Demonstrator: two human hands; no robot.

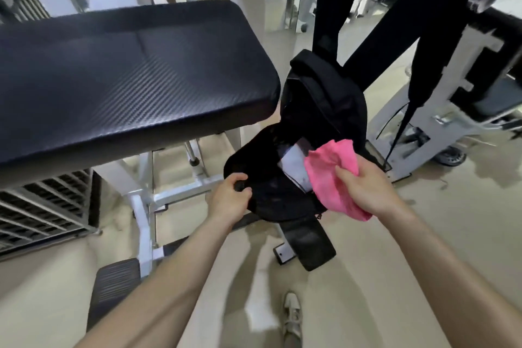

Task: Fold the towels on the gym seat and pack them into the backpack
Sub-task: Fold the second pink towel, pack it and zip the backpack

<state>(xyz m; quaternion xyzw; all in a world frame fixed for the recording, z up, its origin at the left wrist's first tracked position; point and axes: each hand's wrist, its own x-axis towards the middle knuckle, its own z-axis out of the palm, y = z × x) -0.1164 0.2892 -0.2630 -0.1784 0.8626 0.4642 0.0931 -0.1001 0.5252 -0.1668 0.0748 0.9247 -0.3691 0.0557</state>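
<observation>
Left hand (230, 198) curled round backpack (324, 99) flap, holding mouth wide for loading. Right hand (367, 186) grips folded pink towel (330, 175) at mouth's 3 o'clock, poised to drop in. Backpack at seat's (127, 70) 4 o'clock, within easy reach.

On my feed the left hand (227, 200) and right hand (367, 186) are bare, forearms (175, 271) uncovered to the lower frame edge; bottom centre, one off-white lace-up sneaker (292, 316).
</observation>
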